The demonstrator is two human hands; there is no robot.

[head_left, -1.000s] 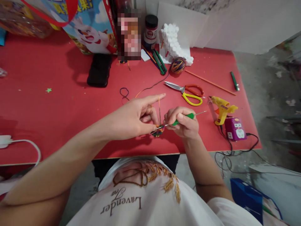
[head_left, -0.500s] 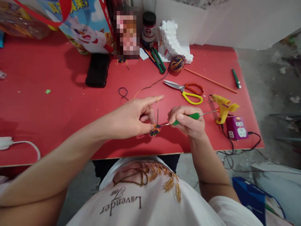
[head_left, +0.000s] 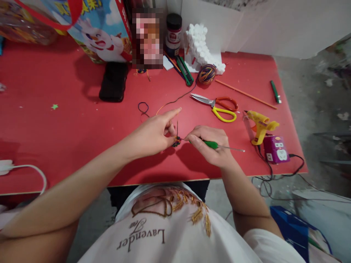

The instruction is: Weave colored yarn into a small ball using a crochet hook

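Note:
My left hand (head_left: 157, 133) pinches a small multicoloured crochet piece (head_left: 177, 141) between thumb and fingers. Its index finger stretches out with a strand of yarn (head_left: 177, 123) running taut from it down to the piece. My right hand (head_left: 210, 144) is closed round the green handle of a crochet hook (head_left: 211, 144); the thin front end meets the crochet piece, and a metal shaft sticks out behind toward the right. From the left hand the yarn leads back to a variegated yarn ball (head_left: 207, 74). A loose dark loop of yarn (head_left: 143, 107) lies beyond the left hand.
On the red table (head_left: 68, 135) lie scissors (head_left: 216, 105), a black phone (head_left: 113, 82), a green cutter (head_left: 185, 71) and an orange stick (head_left: 246, 94). A yellow glue gun (head_left: 260, 126) rests by a purple box (head_left: 276, 149) with cords. A jar (head_left: 173, 34) and a printed bag (head_left: 101, 33) stand behind.
Both hands have shifted slightly left and away from me with the crochet piece. The hook's rear end has swung toward me, and the right-hand fingers sit nearer the piece.

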